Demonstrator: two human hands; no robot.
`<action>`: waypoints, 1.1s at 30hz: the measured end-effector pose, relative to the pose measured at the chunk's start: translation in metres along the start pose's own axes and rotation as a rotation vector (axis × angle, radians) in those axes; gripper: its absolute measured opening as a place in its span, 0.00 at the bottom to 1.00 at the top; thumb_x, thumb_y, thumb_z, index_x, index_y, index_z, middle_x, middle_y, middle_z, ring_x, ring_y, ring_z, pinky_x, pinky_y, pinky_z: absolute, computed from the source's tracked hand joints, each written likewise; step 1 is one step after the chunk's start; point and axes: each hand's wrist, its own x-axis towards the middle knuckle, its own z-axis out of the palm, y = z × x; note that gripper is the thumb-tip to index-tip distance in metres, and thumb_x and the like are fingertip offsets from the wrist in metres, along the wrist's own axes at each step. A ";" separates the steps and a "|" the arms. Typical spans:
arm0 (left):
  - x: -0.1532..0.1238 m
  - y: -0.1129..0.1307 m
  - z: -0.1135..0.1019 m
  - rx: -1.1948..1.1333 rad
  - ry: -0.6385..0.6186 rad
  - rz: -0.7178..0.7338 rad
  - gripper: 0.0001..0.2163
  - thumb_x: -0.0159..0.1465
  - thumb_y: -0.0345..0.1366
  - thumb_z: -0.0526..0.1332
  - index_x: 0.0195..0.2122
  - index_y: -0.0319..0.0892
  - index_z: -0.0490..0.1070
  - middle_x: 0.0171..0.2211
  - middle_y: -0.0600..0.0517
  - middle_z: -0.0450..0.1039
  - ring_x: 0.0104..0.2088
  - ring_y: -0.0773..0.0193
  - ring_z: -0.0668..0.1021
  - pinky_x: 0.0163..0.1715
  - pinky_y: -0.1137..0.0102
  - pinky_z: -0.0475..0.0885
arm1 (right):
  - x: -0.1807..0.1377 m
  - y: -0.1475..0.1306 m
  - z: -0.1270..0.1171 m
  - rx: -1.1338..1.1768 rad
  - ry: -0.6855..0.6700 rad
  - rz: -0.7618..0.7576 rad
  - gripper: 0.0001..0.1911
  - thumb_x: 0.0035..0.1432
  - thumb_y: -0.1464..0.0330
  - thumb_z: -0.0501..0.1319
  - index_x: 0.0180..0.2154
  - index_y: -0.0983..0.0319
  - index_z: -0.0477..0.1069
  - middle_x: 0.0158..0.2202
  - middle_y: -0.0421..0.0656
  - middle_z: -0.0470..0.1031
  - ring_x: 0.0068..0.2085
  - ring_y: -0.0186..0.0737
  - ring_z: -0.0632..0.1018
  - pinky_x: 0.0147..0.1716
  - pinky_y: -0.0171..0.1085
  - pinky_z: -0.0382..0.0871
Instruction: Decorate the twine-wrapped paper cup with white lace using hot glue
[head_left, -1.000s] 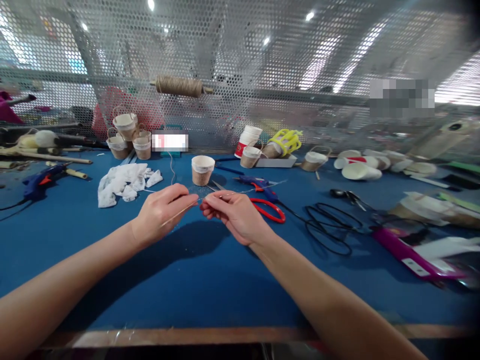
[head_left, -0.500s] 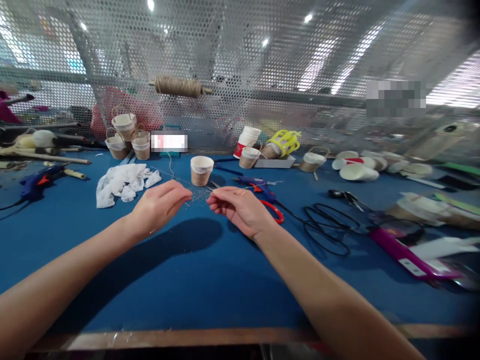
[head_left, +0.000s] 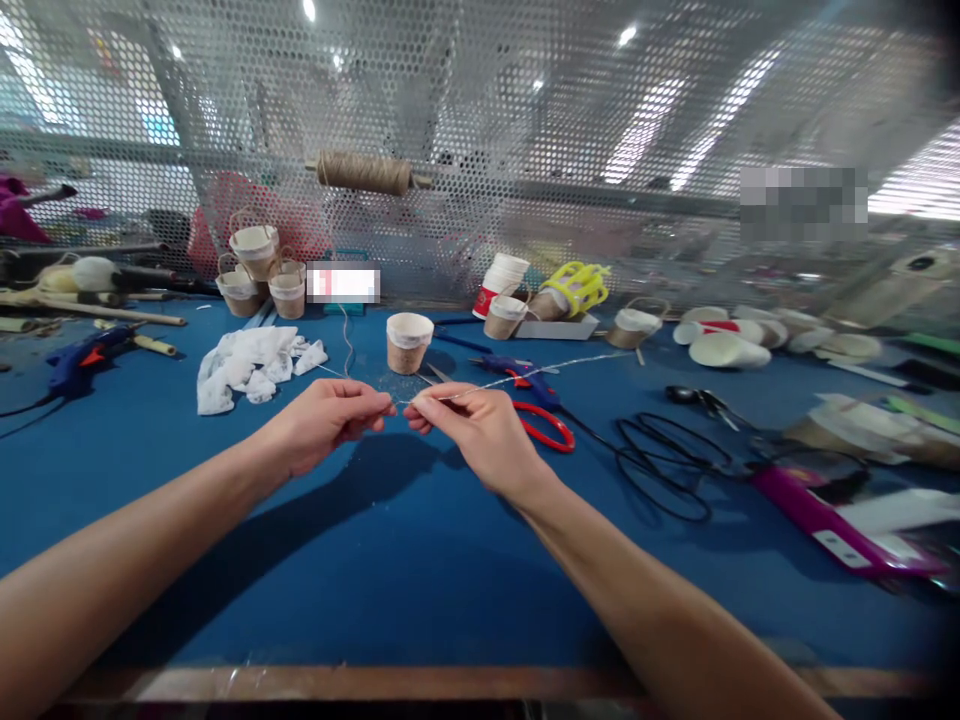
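My left hand (head_left: 330, 418) is closed in a pinch above the blue table, palm side turned inward. Close beside it, my right hand (head_left: 487, 430) pinches a thin, pale, twisted string (head_left: 562, 366) whose tail runs out to the right over a blue glue gun (head_left: 529, 380). A short stretch of the string spans the small gap between both sets of fingertips. Just behind the hands stands a brown pot-like cup (head_left: 407, 352) with a white lining folded over its rim. Red-handled scissors (head_left: 553, 430) lie partly hidden by my right hand.
Crumpled white cloth (head_left: 247, 365) lies left, before several handled cups (head_left: 255, 250). A second glue gun (head_left: 86, 360) is far left. A twine spool (head_left: 364, 172) hangs on the mesh panel. Black cable (head_left: 660, 450) and a purple power strip (head_left: 832, 515) lie right.
Both hands have turned slightly and their fingertips are nearer each other. The string now shows stretched out rightward from my right hand. The view has shifted a little.
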 end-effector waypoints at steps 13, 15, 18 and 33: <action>-0.006 -0.013 0.010 0.547 0.258 0.703 0.06 0.60 0.33 0.58 0.31 0.38 0.73 0.26 0.50 0.74 0.26 0.68 0.72 0.26 0.74 0.67 | 0.000 0.003 0.003 0.425 -0.093 0.337 0.11 0.40 0.64 0.70 0.25 0.63 0.73 0.22 0.39 0.76 0.26 0.30 0.75 0.28 0.32 0.68; -0.004 -0.017 0.007 0.694 0.285 0.906 0.06 0.62 0.32 0.57 0.31 0.38 0.72 0.25 0.50 0.73 0.27 0.67 0.72 0.27 0.73 0.68 | 0.000 0.003 0.003 0.408 -0.097 0.340 0.11 0.40 0.64 0.70 0.24 0.63 0.73 0.22 0.39 0.75 0.25 0.30 0.74 0.27 0.32 0.67; -0.002 -0.018 0.006 0.752 0.266 0.976 0.07 0.62 0.34 0.57 0.31 0.38 0.72 0.26 0.49 0.73 0.27 0.66 0.71 0.29 0.72 0.68 | 0.001 0.003 0.003 0.313 -0.061 0.263 0.10 0.40 0.64 0.70 0.23 0.63 0.73 0.21 0.38 0.74 0.24 0.30 0.72 0.27 0.33 0.67; -0.004 -0.001 0.012 -0.449 -0.192 -0.145 0.14 0.57 0.45 0.60 0.24 0.38 0.68 0.12 0.59 0.60 0.13 0.76 0.58 0.16 0.77 0.55 | 0.002 0.003 -0.001 0.212 0.034 0.050 0.08 0.45 0.64 0.66 0.24 0.61 0.73 0.25 0.39 0.74 0.27 0.33 0.73 0.33 0.38 0.68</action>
